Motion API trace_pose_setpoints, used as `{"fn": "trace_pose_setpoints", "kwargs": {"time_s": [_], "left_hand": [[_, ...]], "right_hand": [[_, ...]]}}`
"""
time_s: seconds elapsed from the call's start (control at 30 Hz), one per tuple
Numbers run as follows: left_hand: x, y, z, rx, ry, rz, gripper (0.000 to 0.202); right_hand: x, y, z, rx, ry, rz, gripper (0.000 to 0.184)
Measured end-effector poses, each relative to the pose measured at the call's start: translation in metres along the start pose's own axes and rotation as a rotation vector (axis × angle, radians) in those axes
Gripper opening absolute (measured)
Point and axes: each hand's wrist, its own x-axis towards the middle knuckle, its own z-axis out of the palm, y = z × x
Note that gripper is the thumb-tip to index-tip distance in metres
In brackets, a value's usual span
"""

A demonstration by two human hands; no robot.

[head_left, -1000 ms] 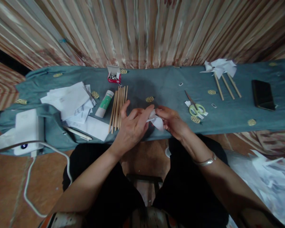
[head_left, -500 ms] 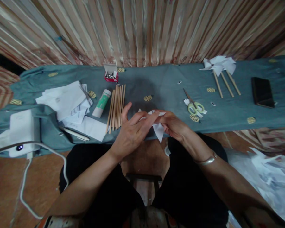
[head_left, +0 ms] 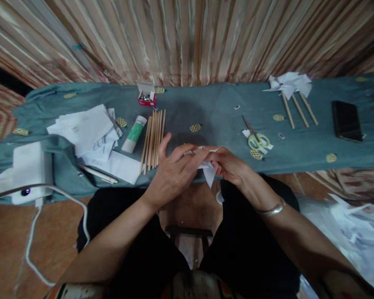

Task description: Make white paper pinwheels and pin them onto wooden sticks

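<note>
My left hand (head_left: 176,168) and my right hand (head_left: 226,164) meet over the table's front edge, both closed on a folded white paper pinwheel (head_left: 209,174). One pointed paper flap hangs down below the fingers, while most of the sheet is hidden behind them. The left thumb sticks up, away from the paper. Just left of my left hand lies a row of wooden sticks (head_left: 153,139). Scissors with green handles (head_left: 254,137) rest on small paper scraps to the right of my right hand.
Finished pinwheels on sticks (head_left: 291,87) lie at the back right, near a black phone (head_left: 347,120). On the left are a glue stick (head_left: 134,134), an open red box of pins (head_left: 146,98), stacked paper (head_left: 84,128), a pen (head_left: 99,174) and a white device with a cable (head_left: 32,172).
The hands keep hold of the paper in nearly the same place, with small finger shifts. The view has moved slightly; nothing on the table has been moved.
</note>
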Motion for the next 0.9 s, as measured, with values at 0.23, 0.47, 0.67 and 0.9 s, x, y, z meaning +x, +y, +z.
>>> {"fn": "trace_pose_setpoints", "kwargs": {"time_s": [0.23,0.47,0.67,0.9], "left_hand": [[0.001,-0.011,0.001,-0.097,0.097,-0.082,0.051],[0.002,-0.027,0.019,-0.958,0.291,-0.68,0.048],[0.009,-0.02,0.024,-1.438,0.132,-0.95,0.04],[0.008,-0.017,0.022,-1.36,0.013,-0.983,0.034]], "right_hand": [[0.002,-0.001,-0.002,-0.083,0.168,-0.155,0.041],[0.006,-0.002,-0.006,-0.271,0.318,-0.34,0.075],[0.003,0.002,-0.002,-0.419,0.271,-0.393,0.079],[0.003,0.012,-0.002,-0.658,0.282,-0.517,0.071]]}}
